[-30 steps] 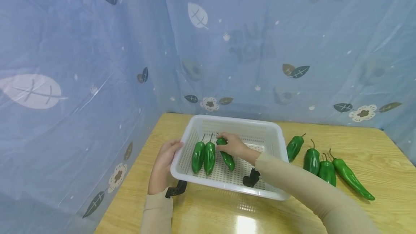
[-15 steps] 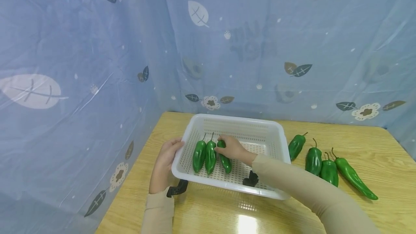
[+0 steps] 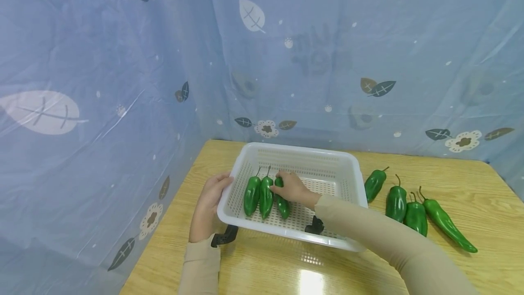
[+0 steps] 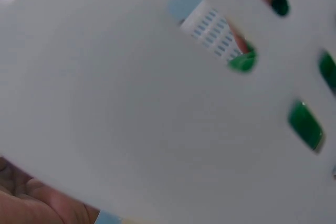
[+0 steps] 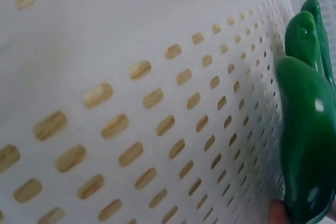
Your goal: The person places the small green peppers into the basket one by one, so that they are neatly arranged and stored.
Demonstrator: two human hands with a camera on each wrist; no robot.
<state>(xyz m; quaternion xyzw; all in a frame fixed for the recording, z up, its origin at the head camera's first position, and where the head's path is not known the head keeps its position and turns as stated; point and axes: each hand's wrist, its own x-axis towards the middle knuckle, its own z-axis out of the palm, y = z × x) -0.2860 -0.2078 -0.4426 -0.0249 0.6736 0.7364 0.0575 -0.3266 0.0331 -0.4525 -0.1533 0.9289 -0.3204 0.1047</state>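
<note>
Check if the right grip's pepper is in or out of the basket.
In: the head view shows the right grip holding the green pepper inside the basket.

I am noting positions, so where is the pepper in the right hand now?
In the head view, the held pepper is under the right hand, left of centre inside the white basket, right of two other peppers.

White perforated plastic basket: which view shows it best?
The head view: the white perforated plastic basket appears nearly whole, partly covered by the beige right sleeve. The left wrist view gives only a blurred close-up of its wall; the right wrist view, part of its perforated interior.
</note>
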